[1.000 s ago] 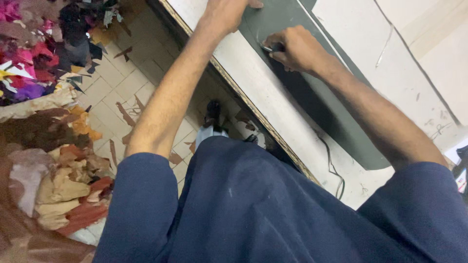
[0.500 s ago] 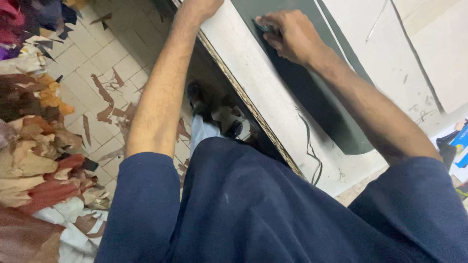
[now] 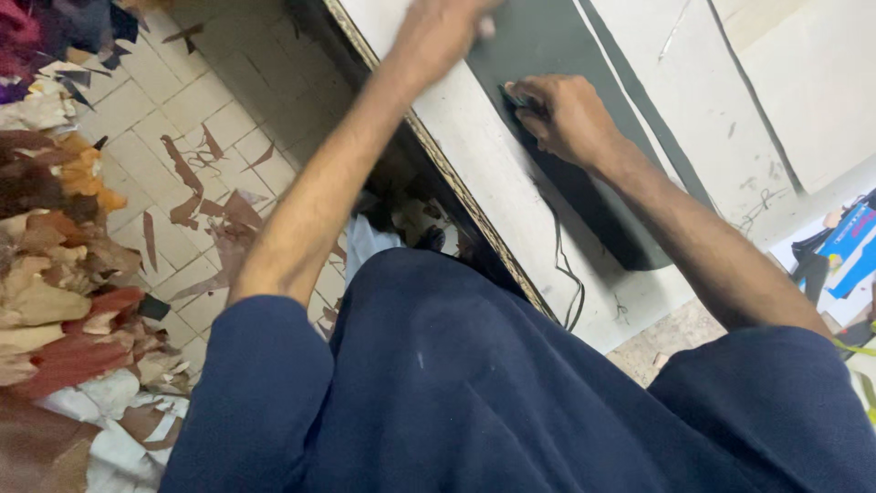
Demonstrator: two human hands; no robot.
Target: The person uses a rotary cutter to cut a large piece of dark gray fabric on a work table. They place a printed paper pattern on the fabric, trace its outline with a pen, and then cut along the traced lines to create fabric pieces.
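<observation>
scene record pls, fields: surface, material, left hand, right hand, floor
surface: white worktable, scuffed, edge runs diagonally
material: dark sheet flat on the worktable, thin dark strip beside it
left hand: left hand blurred at the top edge, on or near the sheet's far end; contact unclear
right hand: right hand pressed on the sheet, closed on a small dark tool
floor: tiled floor with brown scraps piled at left

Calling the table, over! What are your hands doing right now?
Left hand pressing flat on the dark sheet. Right hand closed on a small tool, tip on the sheet. Thin dark offcut strip beside it; nothing blocking.
</observation>
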